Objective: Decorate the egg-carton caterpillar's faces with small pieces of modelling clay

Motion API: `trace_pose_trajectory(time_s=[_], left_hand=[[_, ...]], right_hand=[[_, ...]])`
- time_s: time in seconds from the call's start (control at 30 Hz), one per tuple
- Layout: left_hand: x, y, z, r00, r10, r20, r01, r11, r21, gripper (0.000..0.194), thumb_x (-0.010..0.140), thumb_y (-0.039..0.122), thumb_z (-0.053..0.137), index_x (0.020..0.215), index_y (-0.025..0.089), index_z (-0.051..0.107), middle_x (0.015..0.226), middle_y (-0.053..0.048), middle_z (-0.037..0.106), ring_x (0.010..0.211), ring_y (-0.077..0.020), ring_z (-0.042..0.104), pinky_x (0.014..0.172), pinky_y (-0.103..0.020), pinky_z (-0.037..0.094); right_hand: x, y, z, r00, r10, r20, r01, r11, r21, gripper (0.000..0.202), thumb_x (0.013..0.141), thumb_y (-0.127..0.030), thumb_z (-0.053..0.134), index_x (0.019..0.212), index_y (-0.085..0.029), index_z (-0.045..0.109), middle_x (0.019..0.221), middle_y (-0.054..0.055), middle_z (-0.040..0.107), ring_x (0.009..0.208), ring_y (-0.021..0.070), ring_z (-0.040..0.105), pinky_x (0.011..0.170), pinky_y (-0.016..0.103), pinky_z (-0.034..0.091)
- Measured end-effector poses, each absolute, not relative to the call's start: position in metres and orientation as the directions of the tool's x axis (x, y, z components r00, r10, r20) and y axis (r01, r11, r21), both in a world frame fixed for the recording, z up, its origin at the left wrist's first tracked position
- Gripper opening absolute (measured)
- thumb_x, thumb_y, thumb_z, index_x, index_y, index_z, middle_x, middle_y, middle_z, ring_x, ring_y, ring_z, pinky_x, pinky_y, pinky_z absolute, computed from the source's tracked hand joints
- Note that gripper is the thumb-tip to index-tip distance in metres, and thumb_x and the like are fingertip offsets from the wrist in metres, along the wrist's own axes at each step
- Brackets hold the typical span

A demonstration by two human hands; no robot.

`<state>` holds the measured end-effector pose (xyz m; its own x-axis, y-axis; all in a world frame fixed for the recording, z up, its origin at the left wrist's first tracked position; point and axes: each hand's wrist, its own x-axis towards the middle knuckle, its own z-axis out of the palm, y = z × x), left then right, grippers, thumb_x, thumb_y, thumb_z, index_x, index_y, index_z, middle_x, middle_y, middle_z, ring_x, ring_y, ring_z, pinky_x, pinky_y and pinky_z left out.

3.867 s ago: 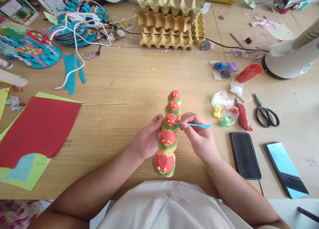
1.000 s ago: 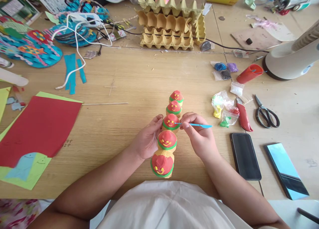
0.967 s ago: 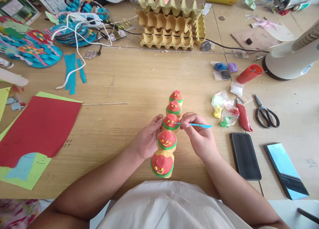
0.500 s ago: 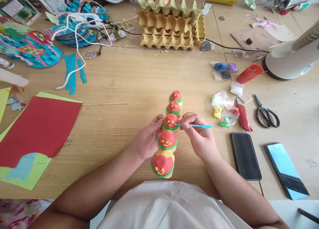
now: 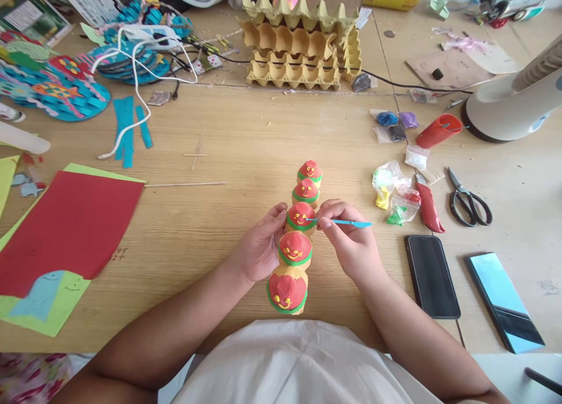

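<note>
A strip cut from an egg carton (image 5: 293, 270), its bumps topped with red clay, green bands and yellow smiling faces, runs lengthwise in front of me. My left hand (image 5: 264, 243) grips its left side near the middle bump, fingers partly hidden behind it. Pinched in my right hand (image 5: 349, 234) is a blue plastic clay modelling tool (image 5: 346, 222), its flat blade pointing right. The tool's thin tip touches, or nearly touches, the face on the middle red bump (image 5: 301, 214).
Scissors (image 5: 469, 198), a red utility knife (image 5: 429, 205), clay bags (image 5: 397, 190) and two phones (image 5: 432, 275) lie to the right. Red paper (image 5: 74, 222) is at left; egg cartons (image 5: 294, 70) stand at the back. A red cup (image 5: 439, 130) lies near a white lamp base (image 5: 496, 111).
The tool's tip has shifted very slightly left on the middle bump's face, the right hand with it. My left hand keeps its hold on the strip.
</note>
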<state>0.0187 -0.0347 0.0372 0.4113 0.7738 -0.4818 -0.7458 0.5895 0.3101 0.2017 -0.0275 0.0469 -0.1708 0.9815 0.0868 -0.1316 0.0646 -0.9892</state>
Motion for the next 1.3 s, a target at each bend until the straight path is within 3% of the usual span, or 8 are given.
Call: trace_pose_trajectory(time_s=[0.37,0.6,0.73,1.03,1.3], left_hand=[[0.0186,-0.0345,0.0321,0.394,0.78,-0.486,-0.756,0.576,0.311,0.025,0.083,0.021,0.083,0.096,0.023,0.062,0.089,0.002,0.074,0.072,-0.0137,0.071,0.064,-0.024,0.056],[0.0197,-0.0354,0.0303,0.33,0.824,-0.46,-0.766,0.519,0.38,0.022,0.086,0.021,0.079,0.098,0.023,0.06,0.091,0.001,0.074,0.075,-0.0145,0.072,0.066,-0.024,0.057],[0.0205,-0.0355,0.031,0.291,0.861,-0.417,-0.753,0.475,0.455,0.023,0.088,0.022,0.078,0.099,0.023,0.058,0.093,0.001,0.073,0.079,-0.0147,0.073,0.068,-0.024,0.058],[0.0216,-0.0368,0.0292,0.229,0.883,-0.409,-0.721,0.436,0.538,0.028,0.086,0.023,0.081,0.1,0.023,0.056,0.088,0.003,0.07,0.075,-0.0119,0.07,0.064,-0.02,0.055],[0.0234,-0.037,0.0324,0.215,0.885,-0.413,-0.708,0.433,0.558,0.033,0.081,0.025,0.085,0.098,0.022,0.056,0.085,0.004,0.068,0.075,-0.0115,0.07,0.063,-0.019,0.055]], right_hand=[[0.203,-0.0274,0.0452,-0.145,0.985,0.097,-0.057,0.09,-0.994,0.02,0.095,-0.039,0.069,0.083,-0.023,0.064,0.09,0.003,0.062,0.086,0.0196,0.059,0.076,0.035,0.05],[0.2045,-0.0337,0.0506,-0.176,0.919,0.352,0.223,0.386,-0.895,0.007,0.094,-0.019,0.068,0.089,-0.025,0.066,0.093,0.004,0.06,0.088,0.0206,0.06,0.081,0.039,0.049],[0.2038,-0.0348,0.0522,-0.185,0.887,0.423,0.305,0.461,-0.833,0.01,0.091,-0.016,0.07,0.09,-0.026,0.067,0.096,0.004,0.06,0.088,0.0208,0.061,0.08,0.04,0.051],[0.2035,-0.0322,0.0533,-0.206,0.901,0.381,0.272,0.427,-0.862,0.007,0.094,-0.02,0.067,0.091,-0.026,0.067,0.116,0.008,0.069,0.109,0.0255,0.068,0.095,0.046,0.054],[0.2031,-0.032,0.051,-0.225,0.9,0.372,0.279,0.426,-0.861,0.007,0.095,-0.02,0.067,0.095,-0.027,0.068,0.121,0.008,0.072,0.112,0.0261,0.07,0.096,0.047,0.055]])
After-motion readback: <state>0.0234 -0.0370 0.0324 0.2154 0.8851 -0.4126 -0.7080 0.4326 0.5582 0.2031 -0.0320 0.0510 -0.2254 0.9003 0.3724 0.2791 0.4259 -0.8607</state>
